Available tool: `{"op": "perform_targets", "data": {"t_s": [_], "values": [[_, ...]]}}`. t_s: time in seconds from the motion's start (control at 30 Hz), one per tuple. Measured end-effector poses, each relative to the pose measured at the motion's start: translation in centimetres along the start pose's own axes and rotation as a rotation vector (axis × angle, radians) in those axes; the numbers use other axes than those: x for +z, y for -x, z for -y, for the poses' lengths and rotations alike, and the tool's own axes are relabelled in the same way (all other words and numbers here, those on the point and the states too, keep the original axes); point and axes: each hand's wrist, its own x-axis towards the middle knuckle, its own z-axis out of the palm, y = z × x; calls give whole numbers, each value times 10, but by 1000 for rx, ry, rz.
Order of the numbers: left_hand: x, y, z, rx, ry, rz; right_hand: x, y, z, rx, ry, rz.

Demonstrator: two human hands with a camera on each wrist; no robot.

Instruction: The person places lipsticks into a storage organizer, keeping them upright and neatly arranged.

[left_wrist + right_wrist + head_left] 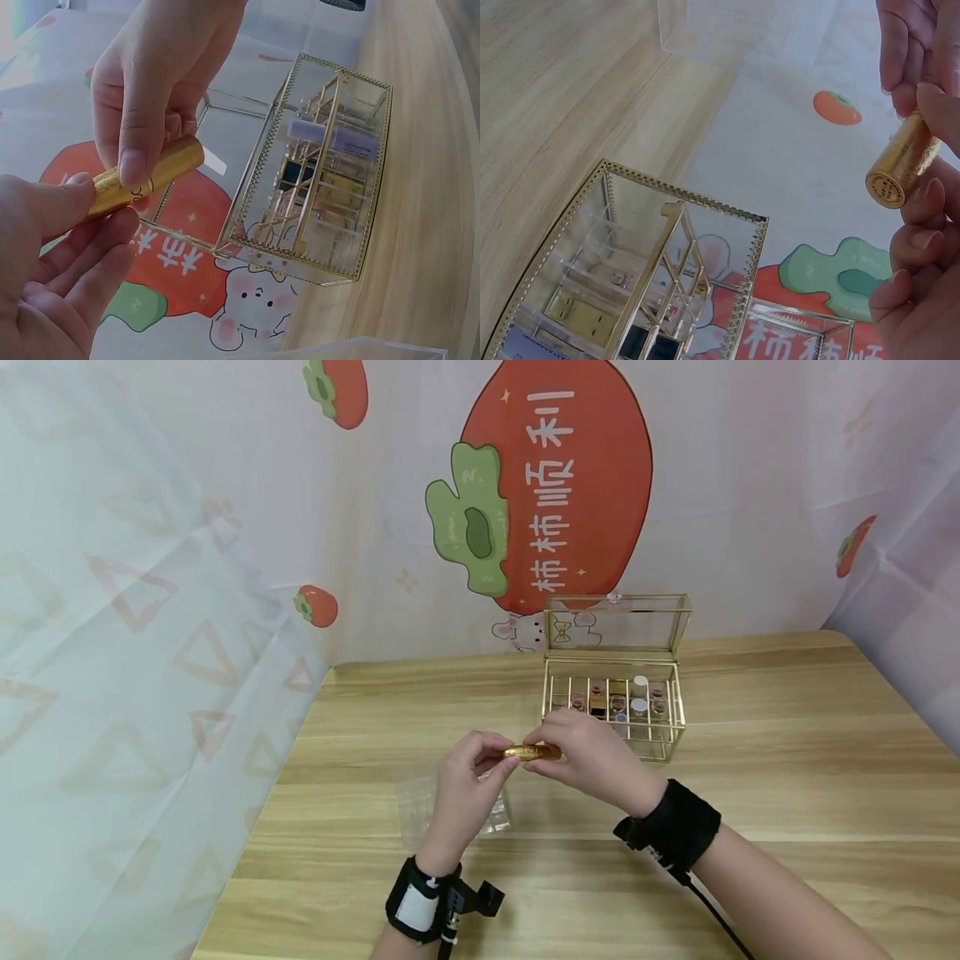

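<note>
Both hands grip a gold lipstick (531, 752), one at each end, above the table. My left hand (463, 789) pinches its left end between thumb and fingers. The right hand (596, 758) holds the other end, beside a glass box with a gold frame (678, 714). The left wrist view shows the lipstick (176, 161) slanting upward, with dark lettering near its middle. In the right wrist view its round end (886, 190) faces the camera, and the tube appears closed.
The glass box's lid (618, 627) stands raised. Gold dividers part several small cosmetics inside, including a lilac tube (352, 142). A clear plastic tray (416, 802) lies on the wooden table (337, 860) under the left hand. A printed cloth (405, 510) hangs behind.
</note>
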Motion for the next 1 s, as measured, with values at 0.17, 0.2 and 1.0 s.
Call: {"op": "perform_targets", "data": {"t_s": [0.17,0.2,1.0], "values": [[0,1,-3,14,-9,23,0,1,1,-12,3,0],[0,1,0,28,-15,24,0,1,1,-14,1,1],[-8,8,41,-40,-202,33,-32,10,-41,344,-55,-156]]}}
